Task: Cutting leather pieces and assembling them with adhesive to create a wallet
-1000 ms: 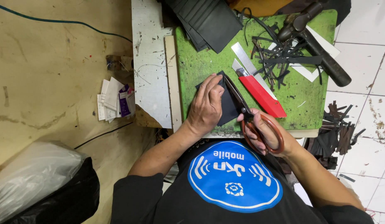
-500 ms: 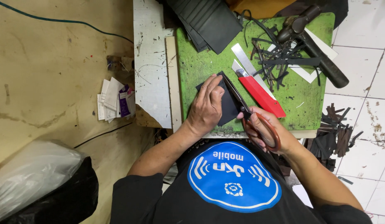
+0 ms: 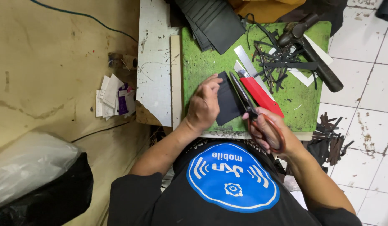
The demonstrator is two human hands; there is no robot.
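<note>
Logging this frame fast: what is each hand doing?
Left hand: pressing flat black leather piece onto green cutting mat.
Right hand: closed on red-handled scissors.

Left hand (image 3: 204, 104) lay palm-down, fingers curled and pressing forward, while right hand (image 3: 271, 132) was clenched tight, both forearms angled inward

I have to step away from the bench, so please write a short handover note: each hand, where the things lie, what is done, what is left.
Left hand: pressed flat on the black sheet piece, holding it on the green cutting mat.
Right hand: fingers through the red-handled scissors, blades closed or nearly so along the piece's right edge.
Nearby: red utility knife, metal ruler, hammer, stacked black sheets.
Done: a pile of black offcut strips lies on the mat.
Left: this piece's edge looks only partly trimmed; I can't tell how far.
</note>
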